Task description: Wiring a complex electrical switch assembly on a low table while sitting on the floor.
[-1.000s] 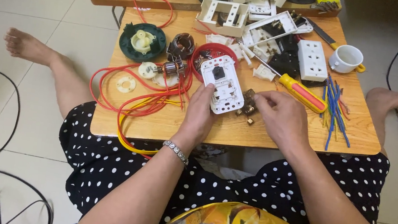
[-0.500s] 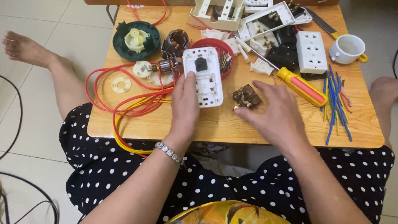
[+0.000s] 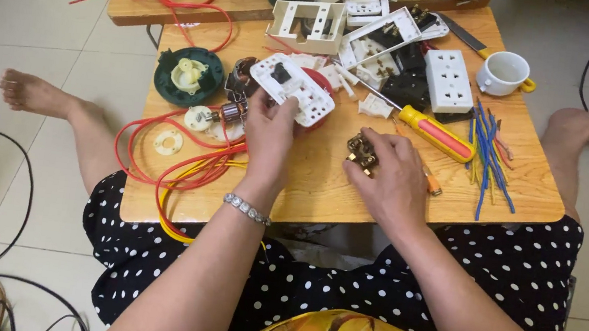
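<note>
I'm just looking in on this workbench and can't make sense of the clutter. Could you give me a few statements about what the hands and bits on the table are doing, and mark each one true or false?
1. The left hand holds a white socket plate. True.
2. The right hand grips the screwdriver. False: the screwdriver lies on the table beside that hand, which holds a small brass part.
3. A white cup stands near the table's far right corner. True.
4. The red wire is coiled on the right side of the table. False: it loops on the left side, by the left hand.
5. Blue wires lie to the right of the screwdriver. True.
</note>
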